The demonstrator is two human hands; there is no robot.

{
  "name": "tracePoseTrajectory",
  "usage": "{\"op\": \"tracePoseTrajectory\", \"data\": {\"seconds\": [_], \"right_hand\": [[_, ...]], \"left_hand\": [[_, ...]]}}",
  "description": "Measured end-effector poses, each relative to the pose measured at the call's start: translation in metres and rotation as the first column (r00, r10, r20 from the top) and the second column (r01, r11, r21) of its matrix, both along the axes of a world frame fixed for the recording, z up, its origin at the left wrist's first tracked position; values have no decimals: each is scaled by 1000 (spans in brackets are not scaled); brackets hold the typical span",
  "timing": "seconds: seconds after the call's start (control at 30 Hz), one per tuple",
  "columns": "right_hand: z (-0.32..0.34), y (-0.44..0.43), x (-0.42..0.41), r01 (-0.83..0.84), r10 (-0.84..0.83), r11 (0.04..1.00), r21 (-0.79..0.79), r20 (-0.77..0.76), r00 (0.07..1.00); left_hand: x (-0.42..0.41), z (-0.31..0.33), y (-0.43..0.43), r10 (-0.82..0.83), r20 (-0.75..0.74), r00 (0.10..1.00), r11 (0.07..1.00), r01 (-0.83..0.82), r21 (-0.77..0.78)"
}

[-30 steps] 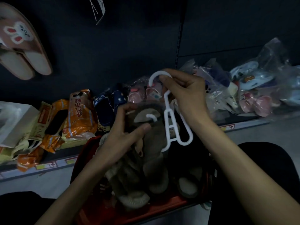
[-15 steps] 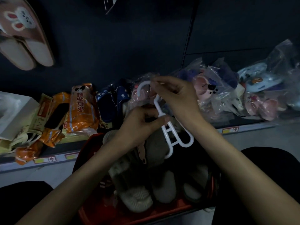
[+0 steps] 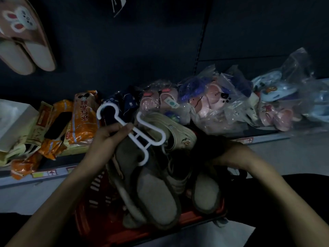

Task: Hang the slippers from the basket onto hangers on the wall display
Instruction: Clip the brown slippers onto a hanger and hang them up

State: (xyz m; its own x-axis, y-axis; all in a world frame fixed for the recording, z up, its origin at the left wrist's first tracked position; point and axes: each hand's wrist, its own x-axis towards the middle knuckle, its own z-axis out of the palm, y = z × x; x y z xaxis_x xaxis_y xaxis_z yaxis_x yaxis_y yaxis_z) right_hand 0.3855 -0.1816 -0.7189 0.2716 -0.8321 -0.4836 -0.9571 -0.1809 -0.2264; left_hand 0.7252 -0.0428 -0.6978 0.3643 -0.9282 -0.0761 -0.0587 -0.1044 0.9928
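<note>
My left hand (image 3: 110,136) grips a white plastic hanger (image 3: 142,134) by its neck, its hook pointing up and left. The hanger lies against a grey-brown pair of slippers (image 3: 156,198) that is raised, soles toward me, above the red basket (image 3: 195,217). A beige slipper (image 3: 178,132) shows behind the hanger's arm. Another grey slipper (image 3: 206,193) lies in the basket on the right. My right hand (image 3: 231,152) is low at the basket's dark right side, and its fingers are hidden in shadow.
A pink rabbit-face pair (image 3: 23,41) hangs on the dark wall panel at the top left. The low shelf behind the basket holds orange packets (image 3: 81,120), a white box (image 3: 12,122) and several bagged slippers (image 3: 213,106). Dark knees flank the basket.
The hanger passed from my right hand to my left, which now holds it alone. My right hand dropped to the basket's right side. The grey pair rose higher.
</note>
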Motion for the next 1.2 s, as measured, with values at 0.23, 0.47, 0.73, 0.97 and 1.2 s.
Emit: {"op": "tracePoseTrajectory", "data": {"seconds": [0.23, 0.47, 0.73, 0.97, 1.2], "right_hand": [[-43, 0, -22, -31, 28, 999, 40, 89, 996], [-44, -8, -17, 57, -54, 998, 1, 338, 940], [25, 1, 13, 236, -59, 964, -120, 772, 633], [38, 11, 61, 353, -44, 930, -105, 920, 390], [34, 21, 67, 212, 6, 972, -104, 910, 415]], "left_hand": [[-8, -11, 9, -18, -22, 1000, 998, 20, 66], [-19, -12, -3, -102, -6, 995, 994, 102, 44], [-41, -8, -18, -265, 19, 964, 964, 264, 33], [-64, -8, -23, -457, 144, 878, 889, 454, 50], [-71, -11, -25, -488, 186, 853, 873, 481, 86]]}}
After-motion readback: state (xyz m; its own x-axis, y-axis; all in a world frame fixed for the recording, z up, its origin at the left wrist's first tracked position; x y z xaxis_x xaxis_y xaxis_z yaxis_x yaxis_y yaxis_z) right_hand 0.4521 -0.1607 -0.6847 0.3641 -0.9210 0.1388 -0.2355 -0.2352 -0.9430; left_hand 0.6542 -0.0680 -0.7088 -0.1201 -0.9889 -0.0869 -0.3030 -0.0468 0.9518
